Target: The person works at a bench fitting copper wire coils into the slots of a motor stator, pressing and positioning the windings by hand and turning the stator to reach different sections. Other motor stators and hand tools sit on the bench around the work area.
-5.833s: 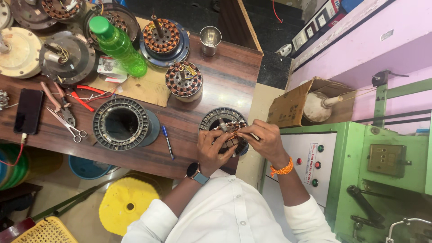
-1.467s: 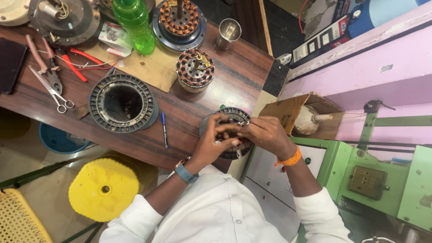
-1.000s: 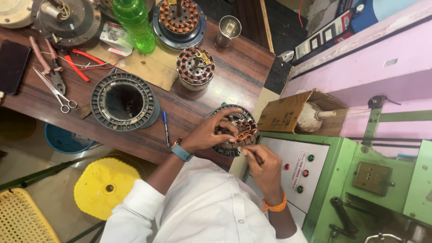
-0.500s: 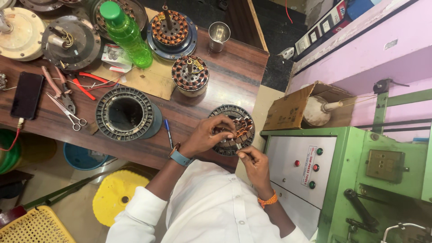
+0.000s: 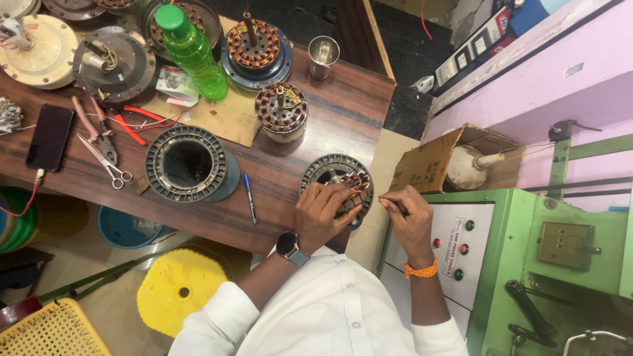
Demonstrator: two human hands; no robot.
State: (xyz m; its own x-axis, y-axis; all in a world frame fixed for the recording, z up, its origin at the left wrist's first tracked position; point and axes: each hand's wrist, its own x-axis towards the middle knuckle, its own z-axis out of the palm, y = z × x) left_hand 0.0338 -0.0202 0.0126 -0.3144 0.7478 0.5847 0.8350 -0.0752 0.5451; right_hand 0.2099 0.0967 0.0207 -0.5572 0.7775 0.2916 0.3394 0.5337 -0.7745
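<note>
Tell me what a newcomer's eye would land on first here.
First, the two hands at the table's near edge: the left hand rests on a round stator with copper windings, while the right hand pinches something thin just beside it. Next, the bright green bottle standing at the far side among other motor parts, and the yellow stool under the table.

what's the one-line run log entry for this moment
left hand on round stator at table edge | right hand pinching, apart over green machine | blue pen beside
</note>
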